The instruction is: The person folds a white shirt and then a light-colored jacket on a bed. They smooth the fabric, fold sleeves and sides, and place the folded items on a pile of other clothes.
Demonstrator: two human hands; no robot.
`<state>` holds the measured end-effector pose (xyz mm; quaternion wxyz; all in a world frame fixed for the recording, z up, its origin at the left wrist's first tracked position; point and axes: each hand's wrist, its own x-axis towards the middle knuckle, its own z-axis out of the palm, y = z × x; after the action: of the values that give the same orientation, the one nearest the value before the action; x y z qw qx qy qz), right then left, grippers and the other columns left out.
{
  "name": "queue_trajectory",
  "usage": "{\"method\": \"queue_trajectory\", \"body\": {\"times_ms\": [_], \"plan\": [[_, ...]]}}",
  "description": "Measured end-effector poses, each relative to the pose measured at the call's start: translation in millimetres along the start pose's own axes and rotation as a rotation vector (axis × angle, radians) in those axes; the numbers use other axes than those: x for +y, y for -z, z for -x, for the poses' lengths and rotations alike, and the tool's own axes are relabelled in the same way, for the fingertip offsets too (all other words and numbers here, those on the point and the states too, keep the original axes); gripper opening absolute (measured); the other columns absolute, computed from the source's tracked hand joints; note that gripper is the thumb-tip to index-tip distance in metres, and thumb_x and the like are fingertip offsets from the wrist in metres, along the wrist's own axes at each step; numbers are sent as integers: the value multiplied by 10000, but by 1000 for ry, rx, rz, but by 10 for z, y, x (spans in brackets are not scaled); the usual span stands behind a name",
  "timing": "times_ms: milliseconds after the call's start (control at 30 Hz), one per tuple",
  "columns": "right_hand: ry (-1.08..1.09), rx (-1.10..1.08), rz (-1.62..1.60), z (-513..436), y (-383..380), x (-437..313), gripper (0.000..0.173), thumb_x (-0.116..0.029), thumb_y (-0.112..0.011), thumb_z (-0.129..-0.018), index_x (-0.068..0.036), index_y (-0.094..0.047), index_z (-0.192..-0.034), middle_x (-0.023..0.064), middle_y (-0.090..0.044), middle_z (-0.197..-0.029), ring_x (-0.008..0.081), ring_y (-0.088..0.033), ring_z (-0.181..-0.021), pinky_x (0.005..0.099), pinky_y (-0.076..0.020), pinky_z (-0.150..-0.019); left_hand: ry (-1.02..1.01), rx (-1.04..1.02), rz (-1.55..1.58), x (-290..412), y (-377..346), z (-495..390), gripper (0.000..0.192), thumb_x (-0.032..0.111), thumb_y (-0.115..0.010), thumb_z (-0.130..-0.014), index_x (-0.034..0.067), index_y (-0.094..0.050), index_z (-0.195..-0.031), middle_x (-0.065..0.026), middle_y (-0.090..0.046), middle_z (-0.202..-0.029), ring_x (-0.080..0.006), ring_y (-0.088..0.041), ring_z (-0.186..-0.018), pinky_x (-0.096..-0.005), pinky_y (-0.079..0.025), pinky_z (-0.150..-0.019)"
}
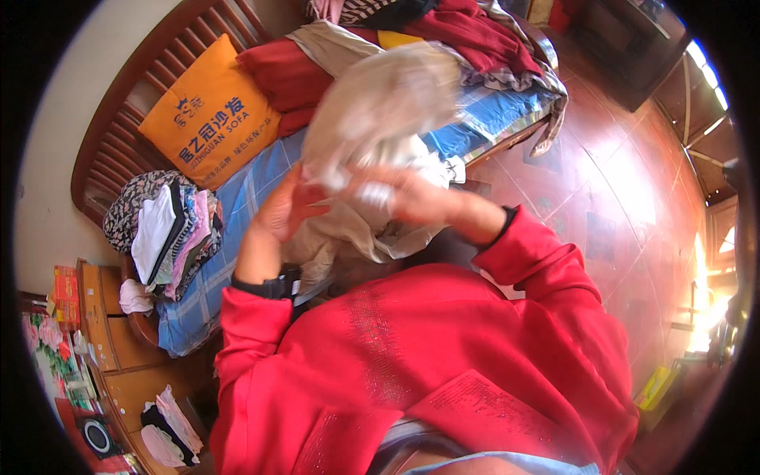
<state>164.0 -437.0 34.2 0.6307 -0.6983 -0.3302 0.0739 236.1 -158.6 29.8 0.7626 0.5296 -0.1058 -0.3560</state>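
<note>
A light beige garment (386,95), blurred by motion, is raised in front of me above the bench. My right hand (404,193) grips its lower edge, with something white showing at the fingers. My left hand (285,205) is at the garment's lower left corner, fingers spread; blur hides whether they pinch the fabric. More beige cloth (362,231) hangs below both hands, over my lap. Behind the raised garment lies whitish fabric (424,157) on the blue plaid seat cover (249,178).
A folded clothes stack (172,237) sits on the wooden bench's (98,160) left end, beside an orange printed cushion (211,113). Red cushions (285,77) and piled clothes (475,29) occupy its far end. Wooden drawers (133,389) stand left; tiled floor (599,172) extends right.
</note>
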Motion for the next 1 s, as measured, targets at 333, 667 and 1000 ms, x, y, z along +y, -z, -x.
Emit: {"method": "queue_trajectory", "body": {"times_ms": [333, 667, 1000], "plan": [[-222, -108, 441, 368, 156, 255, 356, -180, -642, -824, -62, -638, -1160, 194, -671, -1028, 326, -654, -934, 374, -510, -826, -358, 187, 118, 11, 397, 666, 279, 252, -617, -866, 98, -593, -1097, -61, -643, -1007, -205, -626, -915, -388, -525, -834], [-245, -109, 844, 169, 417, 809, 398, -255, -623, -833, -37, -609, -1165, 211, -622, -1152, 367, -582, -1080, 422, -465, -926, -672, 462, 212, 379, 599, 1907, 436, 190, -561, -856, 3, -519, -1248, -126, -570, -1265, -271, -535, -1176, -439, -429, -1006], [332, 213, 972, -1175, -19, 239, 583, -221, -685, -815, -12, -467, -1313, 211, -544, -1267, 363, -531, -1164, 421, -431, -990, -856, 411, -21, 1092, 159, 2382, 216, 253, -536, -890, 69, -544, -1003, -57, -609, -966, -178, -607, -850, -333, -526, -770]]}}
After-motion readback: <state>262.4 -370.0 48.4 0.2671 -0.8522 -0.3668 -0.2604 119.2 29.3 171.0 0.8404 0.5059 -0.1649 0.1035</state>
